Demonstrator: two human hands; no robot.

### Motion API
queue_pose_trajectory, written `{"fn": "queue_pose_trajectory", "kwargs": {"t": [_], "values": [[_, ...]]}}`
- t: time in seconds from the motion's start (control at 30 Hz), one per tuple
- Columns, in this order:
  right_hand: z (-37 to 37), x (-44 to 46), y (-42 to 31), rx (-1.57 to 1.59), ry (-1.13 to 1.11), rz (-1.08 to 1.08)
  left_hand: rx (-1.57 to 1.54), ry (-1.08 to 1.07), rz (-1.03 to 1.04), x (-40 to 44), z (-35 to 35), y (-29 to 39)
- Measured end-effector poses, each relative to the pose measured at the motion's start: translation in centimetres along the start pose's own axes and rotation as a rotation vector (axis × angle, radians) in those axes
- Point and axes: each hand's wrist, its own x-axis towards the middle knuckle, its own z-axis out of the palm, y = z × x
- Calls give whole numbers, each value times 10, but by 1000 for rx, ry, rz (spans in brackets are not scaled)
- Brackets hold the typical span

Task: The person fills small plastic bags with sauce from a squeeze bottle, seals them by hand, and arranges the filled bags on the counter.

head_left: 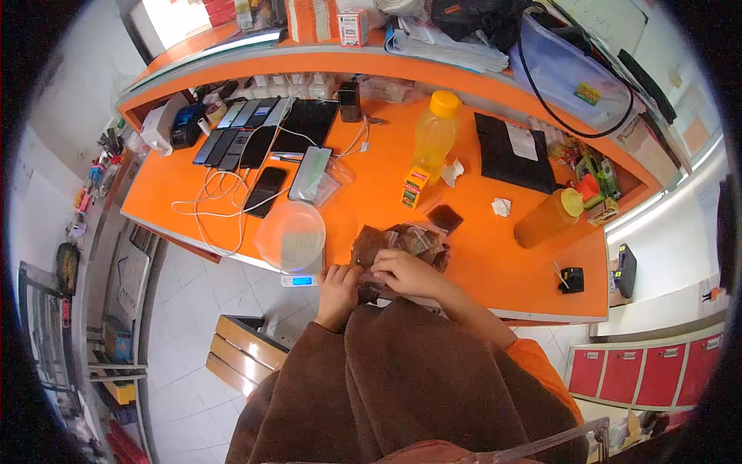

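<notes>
My left hand (338, 295) and my right hand (406, 274) meet at the table's front edge, both with fingers closed. Between their fingertips is a small clear plastic bag (368, 276), partly covered by the fingers. Just beyond lies a heap of clear plastic bags with dark brown contents (417, 238). Another small dark packet (444, 219) rests apart from the heap. Left of my hands stands a digital scale (300, 281) with a lit blue display, and a round translucent bowl (292, 232) sits on it.
Several phones (232, 139) and white cables lie at the left of the orange table (495, 286). A yellow-capped bottle (437, 135), a small yellow box (414, 188) and a second bottle (545, 220) stand farther back and right. A wooden stool (246, 352) is below left.
</notes>
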Motion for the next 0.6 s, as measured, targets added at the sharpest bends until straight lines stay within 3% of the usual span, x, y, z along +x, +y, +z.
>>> {"fn": "queue_pose_trajectory", "kwargs": {"t": [0.07, 0.13, 0.2, 0.3, 0.4, 0.5, 0.6], "values": [[-9, 6, 17, -13, 51, -24, 6, -24, -8, 2, -4, 3], [-14, 10, 39, -244, 226, 49, -3, -50, -26, 4, -6, 6], [-18, 13, 54, -340, 152, 89, 12, -56, -43, 3, -3, 6], [-24, 24, 65, -459, 19, -28, 2, -59, -61, 4, -5, 8], [-43, 37, 63, -409, 8, -172, -17, -68, -87, 4, -8, 10], [-62, 43, 50, -227, 146, -124, -26, -67, -93, 3, -8, 7], [-86, 49, 19, -224, 102, -19, -59, -66, -136, 5, -13, 11]]}}
